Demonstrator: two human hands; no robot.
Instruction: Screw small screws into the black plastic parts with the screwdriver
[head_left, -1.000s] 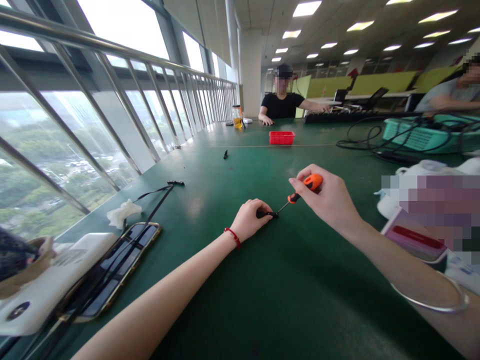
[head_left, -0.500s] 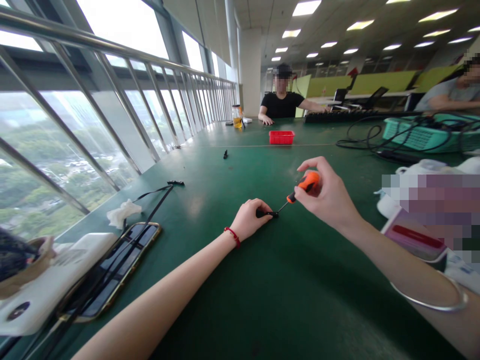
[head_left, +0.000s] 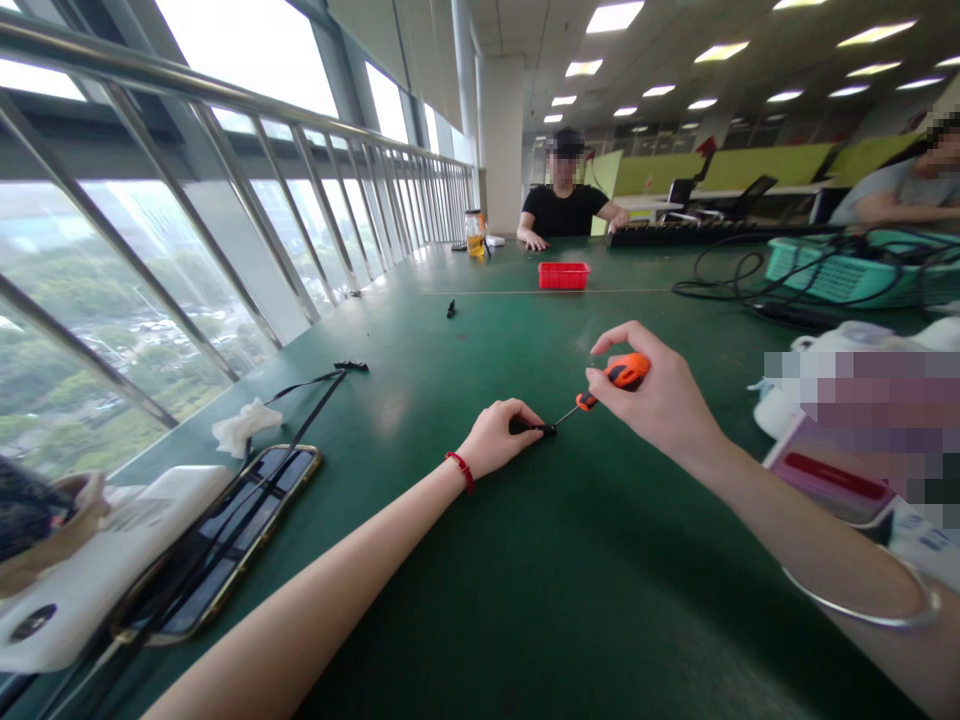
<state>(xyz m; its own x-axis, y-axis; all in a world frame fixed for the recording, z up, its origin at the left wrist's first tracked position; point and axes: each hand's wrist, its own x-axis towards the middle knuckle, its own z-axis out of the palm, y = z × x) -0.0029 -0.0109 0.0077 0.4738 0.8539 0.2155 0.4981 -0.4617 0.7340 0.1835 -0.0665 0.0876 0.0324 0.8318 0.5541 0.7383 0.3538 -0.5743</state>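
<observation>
Near the middle of the green table (head_left: 600,620), my left hand (head_left: 501,438) pinches a small black part (head_left: 548,430) between thumb and fingers and holds it against the surface. Most of that part is hidden under the fingers, so its kind cannot be told. My right hand (head_left: 656,385) grips an orange and black screwdriver (head_left: 627,371) by its handle, with the index finger raised off it. The tool is tilted, and its thin shaft slopes down left to the exposed end of the black part, where the tip appears to touch.
At left lie a phone (head_left: 285,500) with black straps across it, a white device (head_left: 112,570) and a crumpled tissue (head_left: 244,425). Farther off are a small black piece (head_left: 451,309), a red basket (head_left: 564,276) and a seated person (head_left: 566,210). A teal basket (head_left: 817,270) with cables stands right.
My right hand has shifted slightly, and the screwdriver handle now leans lower and farther right. My left hand stays almost still on the black part. The person opposite has drawn one arm in.
</observation>
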